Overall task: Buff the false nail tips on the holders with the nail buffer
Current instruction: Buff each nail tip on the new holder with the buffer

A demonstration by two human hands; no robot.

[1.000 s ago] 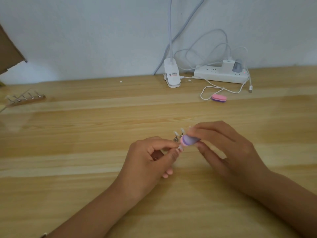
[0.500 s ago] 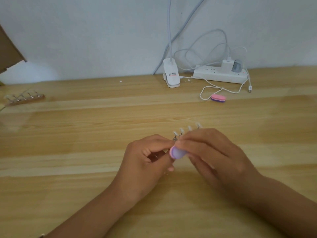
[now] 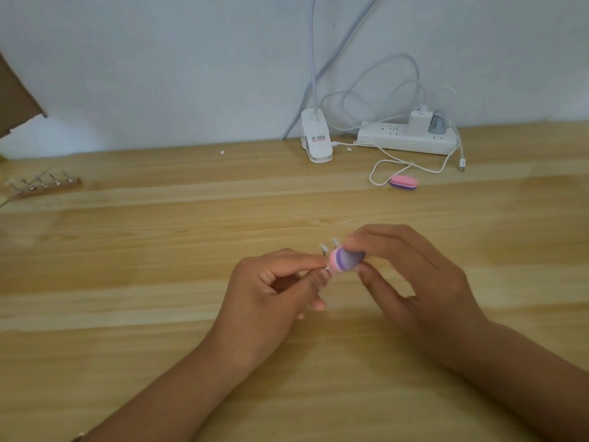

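My right hand (image 3: 411,282) pinches a small pink and purple nail buffer (image 3: 344,260) between thumb and fingers. My left hand (image 3: 274,291) grips a nail tip holder (image 3: 328,250) from the left, and two pale false nail tips poke up above the buffer. The buffer's pink end presses against a tip at my left fingertips. The rest of the holder is hidden behind my hands. Both hands hover just above the wooden table (image 3: 159,282) at its middle.
A second nail tip holder (image 3: 41,186) with several tips lies at the far left. A spare pink and purple buffer (image 3: 404,181) lies at the back right beside a white cable. A white lamp clip (image 3: 315,141) and power strip (image 3: 404,140) stand against the wall.
My right hand has slid the buffer back up and to the right after a stroke down and left half a second ago. The left hand holds nearly still.
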